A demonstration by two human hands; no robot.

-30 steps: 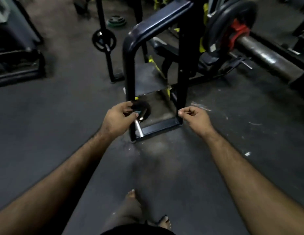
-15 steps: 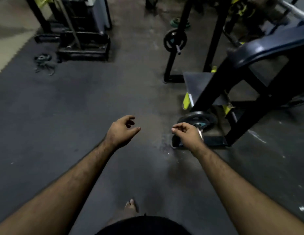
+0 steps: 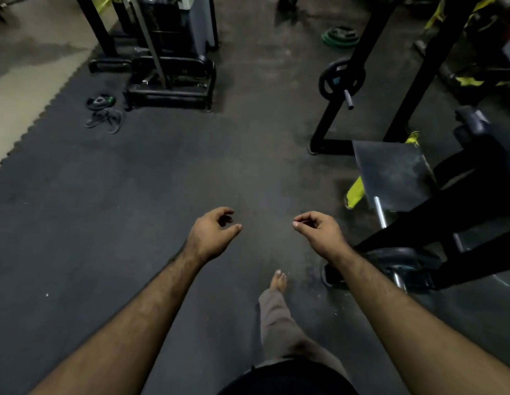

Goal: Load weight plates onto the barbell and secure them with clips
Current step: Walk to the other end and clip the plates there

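While both hands hang empty, loosely curled, the right hand [image 3: 319,233] is nearer the dark round iron weight plate [image 3: 402,259] on its low rack peg, down-right of it; left hand [image 3: 212,233] well apart.

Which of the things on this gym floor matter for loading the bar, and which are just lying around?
For the job:
- left hand and right hand, both empty
- black plate on the rack peg
- plate low by the frame
- green plates stacked on the floor
- small plate near the mat edge

Lying about:
- sandals
- weight-stack machine
- bench pad
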